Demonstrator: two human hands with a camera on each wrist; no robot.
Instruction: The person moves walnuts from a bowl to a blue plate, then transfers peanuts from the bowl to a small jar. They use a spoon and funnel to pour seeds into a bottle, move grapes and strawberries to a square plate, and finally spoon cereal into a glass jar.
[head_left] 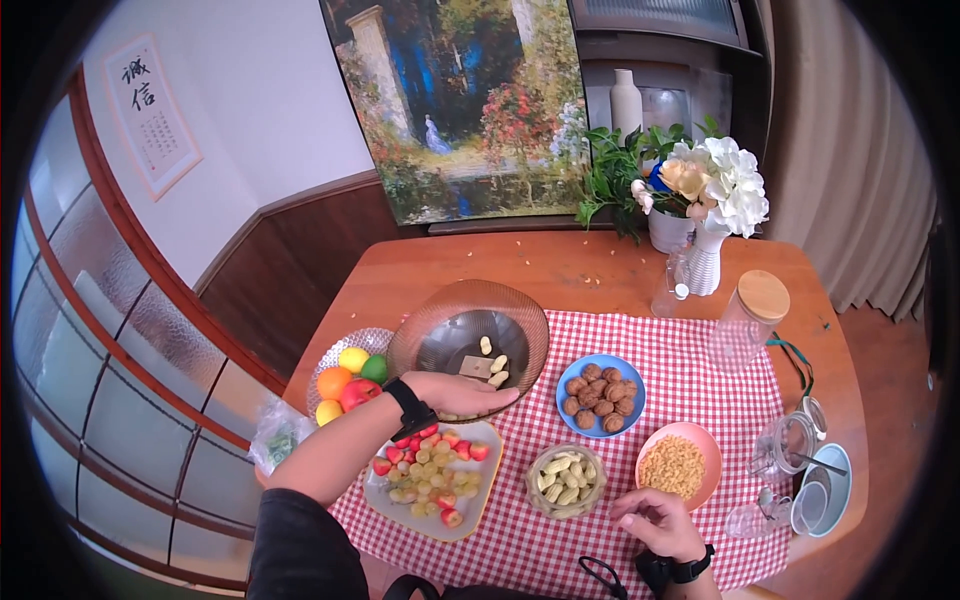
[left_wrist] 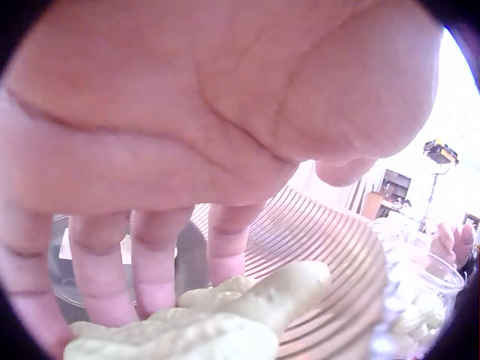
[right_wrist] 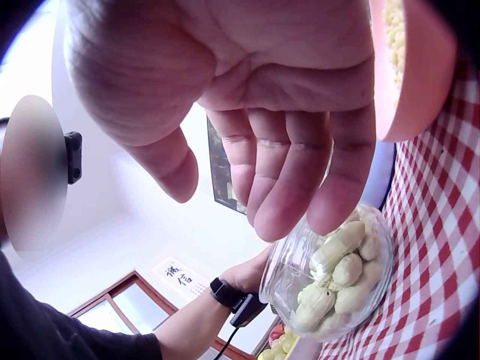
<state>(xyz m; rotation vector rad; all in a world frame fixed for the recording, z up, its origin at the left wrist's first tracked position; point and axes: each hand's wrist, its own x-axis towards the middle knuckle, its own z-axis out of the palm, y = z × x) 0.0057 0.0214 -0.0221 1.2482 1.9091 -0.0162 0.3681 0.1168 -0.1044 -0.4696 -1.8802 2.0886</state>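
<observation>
Left hand [head_left: 470, 397], closest, stretches straight fingers over peanuts [head_left: 499, 379] in the brown bowl [head_left: 425, 325] on the worktop [head_left: 400, 265]; I hold my right hand [head_left: 662, 525] near the peanut jar [right_wrist: 286, 270], fingers loosely bent.

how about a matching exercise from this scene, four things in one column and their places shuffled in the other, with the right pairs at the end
Things
1. Left hand
2. Walnuts
3. Yellow kernels
4. Wooden lid

Places
A. In the pink bowl
B. On top of a clear jar
C. Over the large brown bowl
D. On a blue plate

Right pairs: 1-C, 2-D, 3-A, 4-B
</observation>
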